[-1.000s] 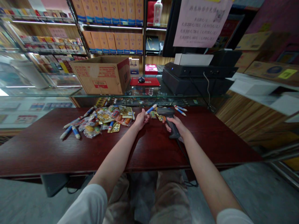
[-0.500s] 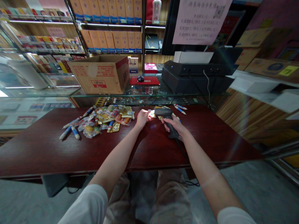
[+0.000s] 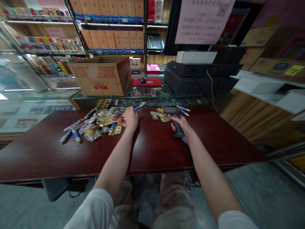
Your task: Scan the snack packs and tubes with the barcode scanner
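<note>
Handheld scanner is grasped by the right grip; the left grip, its hold on the blue-and-white stick just beyond it undeterminable, has shifted from the scanner's front to the snack pile, presenting nothing for scanning.

**Left hand shifted to heap**

Bare left hand moves from mid-table to the right edge of the heap of clear and gold plastic packets, covering part of it. Blue-and-white slim stick moves with it; grip unclear. Black pistol-shaped plastic scanner shifts slightly right, exposing more small gold packets.
</note>
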